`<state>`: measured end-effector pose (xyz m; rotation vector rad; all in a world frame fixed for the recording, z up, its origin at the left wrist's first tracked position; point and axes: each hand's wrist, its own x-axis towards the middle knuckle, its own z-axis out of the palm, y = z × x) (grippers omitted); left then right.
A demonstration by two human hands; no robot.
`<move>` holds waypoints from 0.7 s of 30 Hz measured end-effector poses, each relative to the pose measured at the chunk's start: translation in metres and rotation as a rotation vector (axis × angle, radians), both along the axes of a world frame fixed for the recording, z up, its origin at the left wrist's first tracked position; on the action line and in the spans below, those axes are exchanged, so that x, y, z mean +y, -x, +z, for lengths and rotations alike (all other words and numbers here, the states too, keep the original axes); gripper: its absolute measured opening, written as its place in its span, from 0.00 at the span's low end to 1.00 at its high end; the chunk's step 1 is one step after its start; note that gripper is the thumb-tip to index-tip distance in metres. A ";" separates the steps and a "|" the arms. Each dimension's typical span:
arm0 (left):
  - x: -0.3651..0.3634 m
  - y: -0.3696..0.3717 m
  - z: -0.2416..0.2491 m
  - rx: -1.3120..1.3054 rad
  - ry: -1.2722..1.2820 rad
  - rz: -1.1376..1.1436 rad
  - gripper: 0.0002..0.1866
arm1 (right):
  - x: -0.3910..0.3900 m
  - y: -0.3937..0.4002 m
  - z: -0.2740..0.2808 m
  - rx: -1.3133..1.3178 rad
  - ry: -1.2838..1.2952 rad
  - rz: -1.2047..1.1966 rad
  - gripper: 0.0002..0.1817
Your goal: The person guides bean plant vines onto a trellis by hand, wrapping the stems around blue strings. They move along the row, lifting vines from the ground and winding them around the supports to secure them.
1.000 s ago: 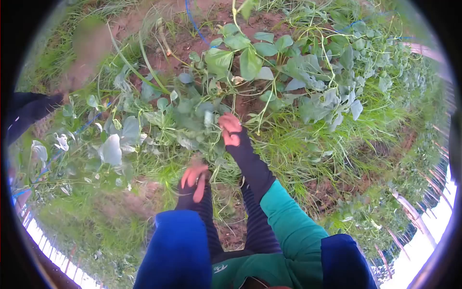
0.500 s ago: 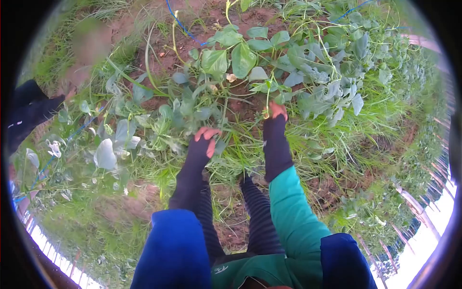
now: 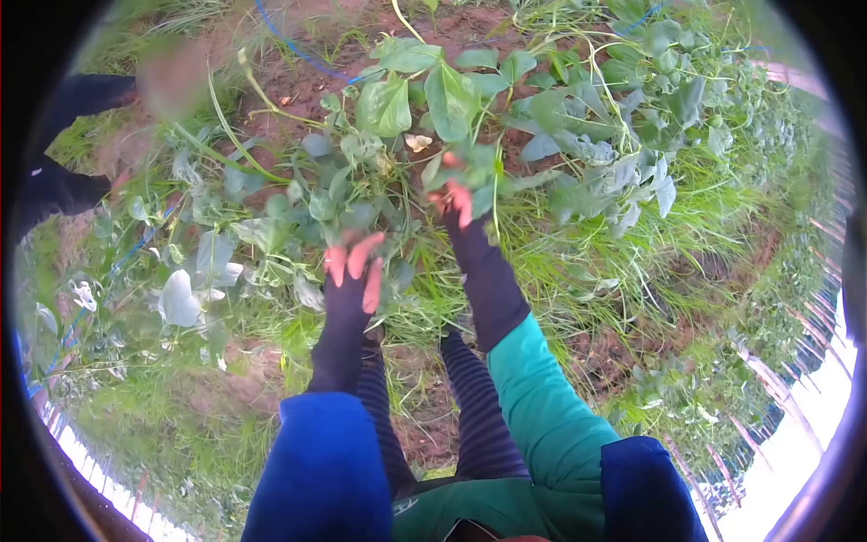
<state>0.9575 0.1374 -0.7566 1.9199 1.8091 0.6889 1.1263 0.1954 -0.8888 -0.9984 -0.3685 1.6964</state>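
My left hand (image 3: 355,264), in a dark cuff that leaves the fingers bare, is at the near edge of broad-leaved vines (image 3: 357,212). Its fingers are stretched out and apart, with nothing seen in them. Farther forward and to the right, my right hand (image 3: 459,200) reaches in among the leaves. A blurred green leaf (image 3: 479,161) partly covers its fingers, and a thin stem hangs beside the wrist. Whether those fingers grip the leaf or stem cannot be made out. Large green leaves (image 3: 452,101) and a pale withered flower (image 3: 418,143) lie just beyond.
Another person's dark-clothed legs (image 3: 63,185) are at the left. A blue string (image 3: 302,52) runs over the soil at the top, and more blue string (image 3: 113,268) crosses the left side. Tall grass (image 3: 668,248) grows at right. Wooden stakes (image 3: 768,384) line the right edge.
Both my hands have moved left; the left fingers have spread and the right hand has gone deeper into the leaves. The person at left has shifted, with more of the dark legs showing.
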 end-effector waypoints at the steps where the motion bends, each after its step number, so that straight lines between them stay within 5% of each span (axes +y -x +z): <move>1: 0.010 -0.006 0.010 -0.003 0.002 -0.006 0.14 | -0.010 0.015 0.005 -0.070 -0.254 0.000 0.17; 3: 0.029 -0.013 0.020 -0.146 -0.075 0.008 0.13 | -0.042 0.045 0.026 -0.391 -0.220 0.138 0.19; 5: 0.040 -0.022 0.017 -0.158 -0.030 -0.036 0.19 | -0.065 0.057 0.043 -0.424 -0.254 0.321 0.20; 7: 0.053 -0.042 0.022 -0.199 0.349 0.120 0.29 | -0.100 0.067 0.039 -0.023 0.000 0.427 0.21; 8: 0.059 -0.045 0.014 -0.195 0.346 0.116 0.29 | -0.104 0.068 0.035 -0.020 -0.004 0.423 0.21; 11: 0.069 -0.047 -0.016 -0.325 0.264 0.050 0.36 | -0.096 0.068 0.061 -0.414 -0.273 0.439 0.22; 13: 0.073 -0.039 -0.027 -0.542 0.637 0.166 0.35 | -0.093 0.063 0.070 -0.683 -0.450 0.445 0.22; 15: 0.064 -0.025 -0.039 -0.578 0.534 0.087 0.34 | -0.080 0.039 0.050 -0.563 -0.432 0.344 0.17; 17: 0.053 -0.014 -0.035 -0.644 0.294 -0.059 0.36 | -0.080 0.019 0.000 0.100 0.107 -0.067 0.17; 18: 0.041 -0.014 -0.029 -1.000 0.371 0.090 0.34 | -0.079 -0.003 -0.017 0.253 0.076 -0.143 0.17; 21: 0.003 0.032 -0.022 -1.310 0.686 0.030 0.34 | -0.048 -0.060 -0.052 0.413 0.078 -0.103 0.20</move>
